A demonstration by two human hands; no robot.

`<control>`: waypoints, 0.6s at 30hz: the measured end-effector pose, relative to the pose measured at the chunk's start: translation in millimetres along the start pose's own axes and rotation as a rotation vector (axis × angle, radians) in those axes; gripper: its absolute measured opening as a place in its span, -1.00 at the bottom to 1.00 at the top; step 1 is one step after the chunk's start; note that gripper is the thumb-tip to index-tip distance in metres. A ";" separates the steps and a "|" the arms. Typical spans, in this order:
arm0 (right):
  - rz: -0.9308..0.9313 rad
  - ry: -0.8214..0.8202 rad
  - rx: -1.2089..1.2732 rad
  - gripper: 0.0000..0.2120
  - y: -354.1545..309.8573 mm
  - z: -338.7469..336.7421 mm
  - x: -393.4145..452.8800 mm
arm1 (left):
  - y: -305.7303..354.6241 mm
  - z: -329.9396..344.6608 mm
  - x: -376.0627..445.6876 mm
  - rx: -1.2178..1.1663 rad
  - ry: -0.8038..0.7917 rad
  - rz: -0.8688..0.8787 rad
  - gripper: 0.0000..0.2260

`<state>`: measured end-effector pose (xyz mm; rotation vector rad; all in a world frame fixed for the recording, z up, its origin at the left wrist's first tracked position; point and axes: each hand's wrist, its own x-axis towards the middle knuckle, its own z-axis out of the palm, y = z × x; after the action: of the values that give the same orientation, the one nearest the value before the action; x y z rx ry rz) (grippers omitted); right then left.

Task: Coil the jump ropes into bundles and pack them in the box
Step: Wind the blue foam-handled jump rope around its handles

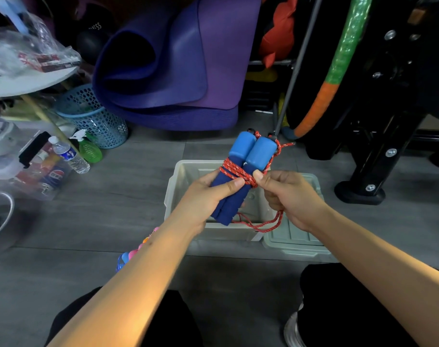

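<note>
Bottle (pixel 69 154) and blue basket (pixel 95 116) are seen at ten o'clock. The blue handles (pixel 241 176) are gripped by the left hand (pixel 203 199), fingers curled round them, above the box (pixel 178 194). The red rope (pixel 238 171), wound round the handles, is pinched by the right hand (pixel 288 196) at three o'clock. A lid (pixel 298 236) lies beside.
</note>
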<state>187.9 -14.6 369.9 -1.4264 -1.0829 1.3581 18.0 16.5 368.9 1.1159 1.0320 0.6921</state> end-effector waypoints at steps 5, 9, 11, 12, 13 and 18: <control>-0.195 0.159 -0.413 -0.65 -2.6 7.9 -1.3 | 3.1 6.8 0.2 -0.110 0.124 0.051 -0.85; -0.231 0.208 -0.564 -0.66 -7.3 2.7 -1.0 | 3.0 9.4 0.4 -0.088 0.172 0.077 -0.87; -0.199 0.226 -0.596 -0.62 -7.0 0.3 0.5 | 2.4 10.7 0.1 -0.079 0.182 0.078 -0.87; -0.195 0.226 -0.610 -0.63 -6.7 0.1 0.2 | 1.4 11.1 0.4 -0.069 0.185 0.079 -0.87; -0.196 0.223 -0.626 -0.65 -6.6 0.2 -0.1 | 1.6 12.2 0.0 -0.048 0.193 0.077 -0.86; -0.286 0.178 -0.908 -0.73 -4.6 1.0 -3.0 | 1.8 -5.0 11.4 0.066 0.331 0.074 -0.90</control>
<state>186.8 -16.4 375.1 -1.8613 -1.8127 0.5030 18.0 28.8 366.6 1.1236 1.3058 0.9291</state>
